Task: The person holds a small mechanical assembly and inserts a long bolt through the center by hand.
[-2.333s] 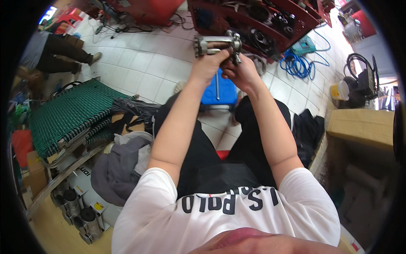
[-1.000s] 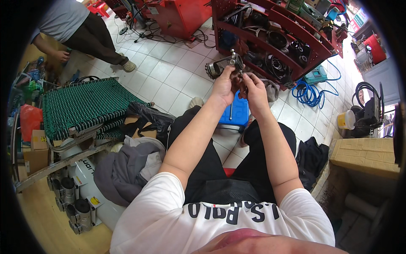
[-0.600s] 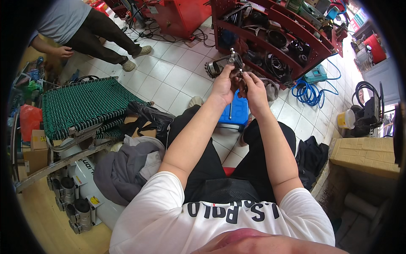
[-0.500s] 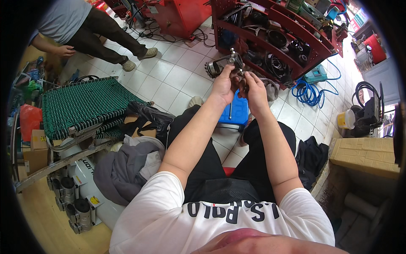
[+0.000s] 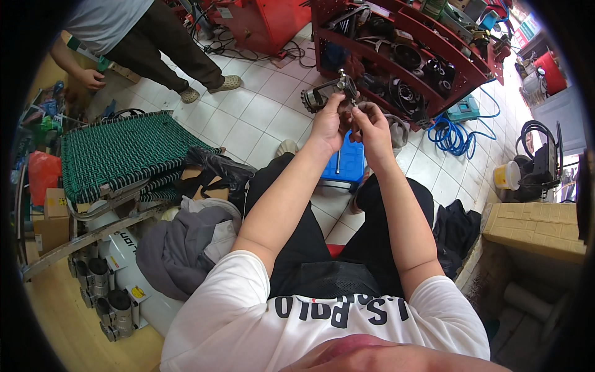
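From the head view, the only one here, I see the left hand (image 5: 327, 127) clamped on a metal part (image 5: 341, 85), its thumb lying along the side. The part sits just ahead of that hand, its toothed end pointing away to the hand's left. The right hand (image 5: 372, 128) is close beside, thumb and fingers bent in at the part's right end. Whether they pinch a small piece there I can't tell; the fingertips are too small to read.

What has just changed is that right hand: half a second ago its thumb stood straighter, and now the fingers are arched higher around that end. To my eye, the left does the steadying and the right the fine work. The left hand and the part have hardly shifted meanwhile.

Against the earliest frame, the difference is bigger: the part then lay level, and now it slants. Well off to the left hand's left, the co-worker (image 5: 176, 53) has come further into sight since then. Below and between the hands, the blue box (image 5: 352, 164) carries a metal rod (image 5: 338, 162), just as before.
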